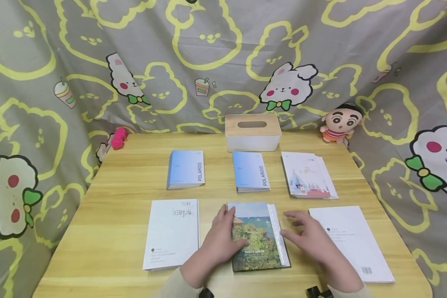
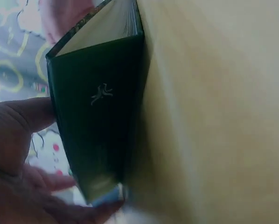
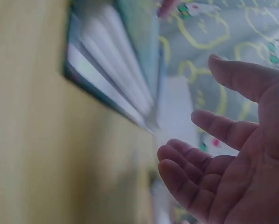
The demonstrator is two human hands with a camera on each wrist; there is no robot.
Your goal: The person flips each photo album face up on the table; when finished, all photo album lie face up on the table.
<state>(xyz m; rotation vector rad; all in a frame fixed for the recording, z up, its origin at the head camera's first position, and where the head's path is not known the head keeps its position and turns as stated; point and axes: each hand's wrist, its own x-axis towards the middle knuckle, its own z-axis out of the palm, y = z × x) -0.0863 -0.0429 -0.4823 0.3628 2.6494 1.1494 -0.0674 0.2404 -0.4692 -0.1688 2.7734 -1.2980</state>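
Note:
A photo album [image 1: 254,240] with a painted landscape cover lies on the wooden table, its white page edges showing on the right. My left hand [image 1: 220,240] holds its left side, thumb over the cover and fingers along the far left part. In the left wrist view the dark green spine [image 2: 100,107] faces the camera, with the thumb at its upper edge. My right hand [image 1: 308,231] hovers just right of the album, fingers spread and loosely bent, holding nothing. The right wrist view shows a gap between that hand [image 3: 233,149] and the blurred album [image 3: 116,60].
White albums lie left [image 1: 173,236] and right [image 1: 352,244]. Behind are two blue Polaroid albums [image 1: 186,167] [image 1: 250,169] and an illustrated white album stack [image 1: 307,174]. A tissue box [image 1: 253,138], a doll [image 1: 338,123] and pink yarn [image 1: 118,138] stand near the curtain [image 1: 223,41].

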